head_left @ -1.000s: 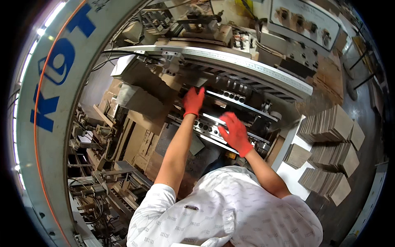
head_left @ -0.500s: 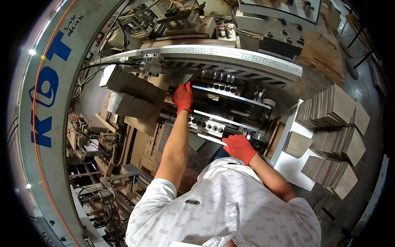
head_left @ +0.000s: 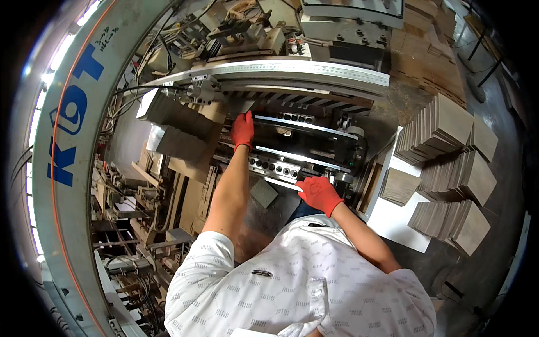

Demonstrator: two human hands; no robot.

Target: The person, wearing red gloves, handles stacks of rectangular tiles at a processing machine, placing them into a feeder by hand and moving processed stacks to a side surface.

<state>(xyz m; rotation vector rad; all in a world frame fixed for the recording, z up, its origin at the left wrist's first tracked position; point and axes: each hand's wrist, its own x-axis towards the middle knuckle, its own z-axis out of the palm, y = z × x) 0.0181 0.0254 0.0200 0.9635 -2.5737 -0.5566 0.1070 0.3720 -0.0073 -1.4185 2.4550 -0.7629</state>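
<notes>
My left hand (head_left: 243,130), in a red glove, reaches to the far left end of the machine's rails. Its fingers are closed at the near edge of a thin grey-brown board (head_left: 240,105), which lies partly hidden beneath the striped guard. My right hand (head_left: 320,194), gloved in red too, is curled over the front metal rail (head_left: 284,185) at the machine's near right side; the fingertips are partly hidden. Between the hands run two bright parallel rails (head_left: 303,158) and a row of round rollers (head_left: 273,168).
Stacked boards (head_left: 178,141) stand left of the machine. At the right, several stacks of square wood-look boards (head_left: 443,177) rest on and beside a white sheet (head_left: 397,222). A ruled metal beam (head_left: 303,68) crosses behind. A loose square piece (head_left: 264,192) lies below the rails.
The whole view has shifted, so the machine's right end and the board stacks sit further left. Both hands keep nearly the same places on the machine.
</notes>
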